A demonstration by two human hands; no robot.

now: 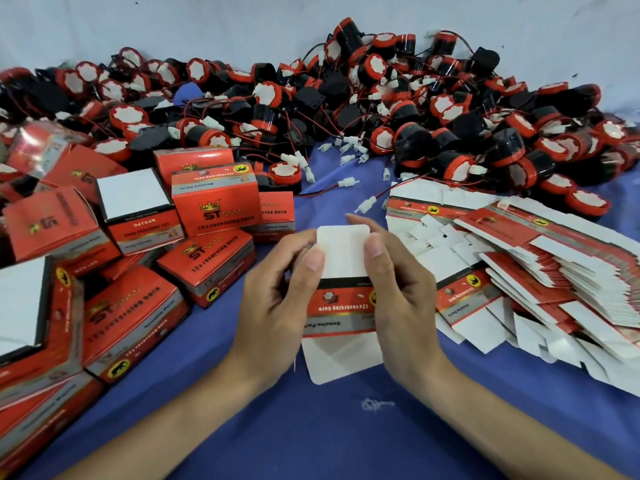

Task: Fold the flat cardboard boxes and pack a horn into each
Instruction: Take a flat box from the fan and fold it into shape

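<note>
A red and white cardboard box (341, 306) is held up over the blue cloth, between both hands. My left hand (277, 289) grips its left side, thumb on the white top flap. My right hand (398, 282) grips the right side, thumb also on that flap. A white bottom flap hangs open toward me. A pile of flat boxes (526, 271) lies fanned out to the right. A big heap of red and black horns (381, 109) with wires and white plugs fills the far side.
Several folded red boxes (138, 244) are stacked at the left, some showing white ends. The blue cloth (346, 427) covers the table in front of me. A pale wall (242, 26) stands behind the heap. Loose white plugs (346, 147) lie near the middle.
</note>
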